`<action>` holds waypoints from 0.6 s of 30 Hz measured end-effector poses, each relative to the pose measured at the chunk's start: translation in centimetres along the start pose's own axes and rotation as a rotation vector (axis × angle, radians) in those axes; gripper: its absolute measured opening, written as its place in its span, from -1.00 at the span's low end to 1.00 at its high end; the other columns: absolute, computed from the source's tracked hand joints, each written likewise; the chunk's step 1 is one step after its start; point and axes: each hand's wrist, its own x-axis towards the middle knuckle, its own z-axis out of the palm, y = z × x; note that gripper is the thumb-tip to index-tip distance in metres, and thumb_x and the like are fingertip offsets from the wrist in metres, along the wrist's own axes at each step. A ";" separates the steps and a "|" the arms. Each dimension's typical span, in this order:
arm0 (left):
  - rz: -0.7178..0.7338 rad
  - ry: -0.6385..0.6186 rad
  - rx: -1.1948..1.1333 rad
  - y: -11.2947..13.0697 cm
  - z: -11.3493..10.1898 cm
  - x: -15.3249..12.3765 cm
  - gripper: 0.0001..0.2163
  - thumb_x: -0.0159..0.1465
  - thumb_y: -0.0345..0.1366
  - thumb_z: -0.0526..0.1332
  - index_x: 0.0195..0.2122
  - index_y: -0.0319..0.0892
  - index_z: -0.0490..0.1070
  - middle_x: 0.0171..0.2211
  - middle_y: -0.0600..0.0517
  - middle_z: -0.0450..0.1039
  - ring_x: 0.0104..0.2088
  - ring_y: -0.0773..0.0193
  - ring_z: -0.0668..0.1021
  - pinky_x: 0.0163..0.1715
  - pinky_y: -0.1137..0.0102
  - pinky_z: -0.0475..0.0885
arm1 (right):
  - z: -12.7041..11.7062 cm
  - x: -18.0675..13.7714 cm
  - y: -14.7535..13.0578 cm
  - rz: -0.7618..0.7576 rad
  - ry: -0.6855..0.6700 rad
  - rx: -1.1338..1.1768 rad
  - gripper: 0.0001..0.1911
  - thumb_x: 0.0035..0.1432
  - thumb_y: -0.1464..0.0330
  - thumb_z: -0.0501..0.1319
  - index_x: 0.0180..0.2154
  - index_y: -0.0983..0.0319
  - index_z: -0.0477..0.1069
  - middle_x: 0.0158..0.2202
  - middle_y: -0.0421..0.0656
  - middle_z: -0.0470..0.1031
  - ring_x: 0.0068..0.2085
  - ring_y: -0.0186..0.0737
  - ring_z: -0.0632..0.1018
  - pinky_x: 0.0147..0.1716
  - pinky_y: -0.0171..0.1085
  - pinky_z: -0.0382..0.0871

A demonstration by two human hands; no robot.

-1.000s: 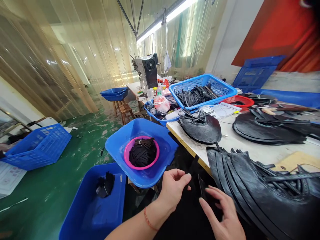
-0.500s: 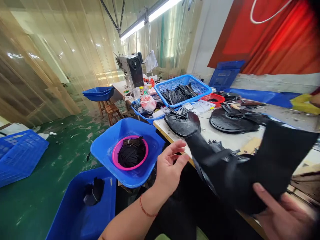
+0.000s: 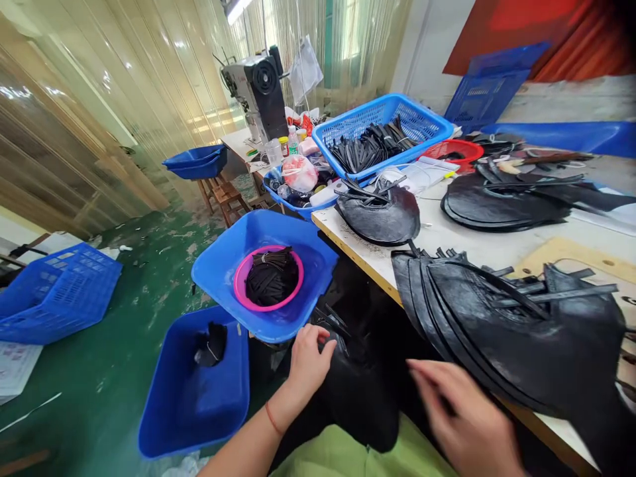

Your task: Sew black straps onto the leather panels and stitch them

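Observation:
My left hand (image 3: 308, 361) rests with curled fingers on black leather pieces (image 3: 362, 397) lying in my lap, beside thin black strips. My right hand (image 3: 464, 424) hovers over the same black pile, blurred by motion, fingers apart, just below a fanned stack of black leather panels (image 3: 501, 324) that hangs over the table edge (image 3: 368, 268). A blue bin (image 3: 308, 255) with a pink bowl of black strips (image 3: 271, 278) stands just beyond my left hand.
A lower blue bin (image 3: 199, 397) holds one black piece. On the table lie more black stacks (image 3: 382, 215), a blue basket of strips (image 3: 382, 129) and a red bowl (image 3: 452, 151). A sewing machine (image 3: 256, 83) stands behind. A blue crate (image 3: 54, 291) sits on the green floor.
The large black piece my right hand held up has come down; it now seems to lie in my lap. Both hands have dropped to my lap, and the view has tilted downward.

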 end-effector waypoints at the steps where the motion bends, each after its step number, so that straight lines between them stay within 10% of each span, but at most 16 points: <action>1: 0.039 -0.025 0.030 0.2 0.6 0.0 -0.96 0.18 -0.36 0.29 -0.34 -0.17 0.46 -0.34 0.01 0.43 -0.23 0.15 0.44 -0.14 0.24 0.33 | 2.2 0.1 -0.2 0.036 -0.124 0.049 -0.80 0.22 0.21 0.18 -0.19 0.07 0.53 -0.20 -0.09 0.56 -0.16 -0.06 0.58 -0.15 -0.12 0.47; 7: 0.179 -0.209 0.263 1.1 4.2 1.0 -0.79 0.08 -0.37 0.37 -0.24 -0.19 0.48 -0.19 -0.09 0.45 -0.09 0.00 0.41 -0.05 0.12 0.31 | 9.6 1.2 2.9 0.149 -0.123 0.050 -0.65 0.19 0.06 0.12 -0.36 0.19 0.45 -0.41 -0.04 0.49 -0.35 -0.02 0.56 -0.35 -0.06 0.47; 18: 0.008 -0.327 -0.171 2.9 0.8 1.7 -0.95 0.16 -0.34 0.26 -0.38 -0.20 0.48 -0.42 0.05 0.49 -0.36 0.27 0.49 -0.28 0.35 0.36 | 5.0 2.7 -1.4 0.226 -0.201 0.155 -0.71 0.23 0.09 0.15 -0.34 0.14 0.49 -0.41 -0.17 0.47 -0.36 -0.17 0.52 -0.31 -0.22 0.39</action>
